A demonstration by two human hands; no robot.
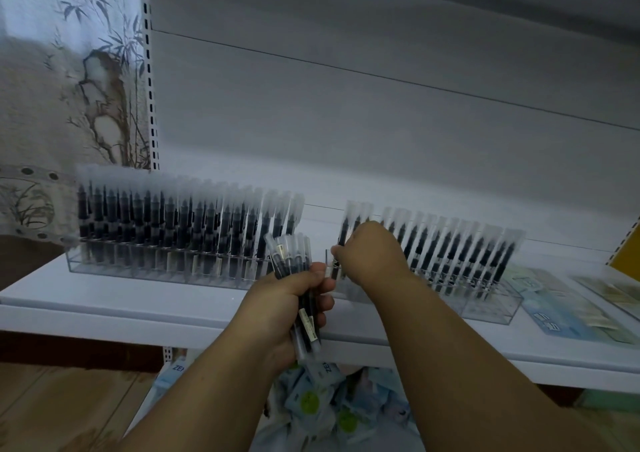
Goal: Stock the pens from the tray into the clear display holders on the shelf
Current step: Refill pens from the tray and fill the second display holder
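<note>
Clear-capped pens (298,278) bunched in left hand (294,299); right hand (367,254) pinching one pen (346,230).

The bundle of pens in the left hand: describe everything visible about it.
The bundle of pens is a handful of slim pens with frosted clear caps and dark barrels, some bearing small pale labels. The left hand grips it around the middle, caps pointing up and tilted left, ends hanging below the fist. It is held in front of the white shelf edge, between the two holders.
</note>
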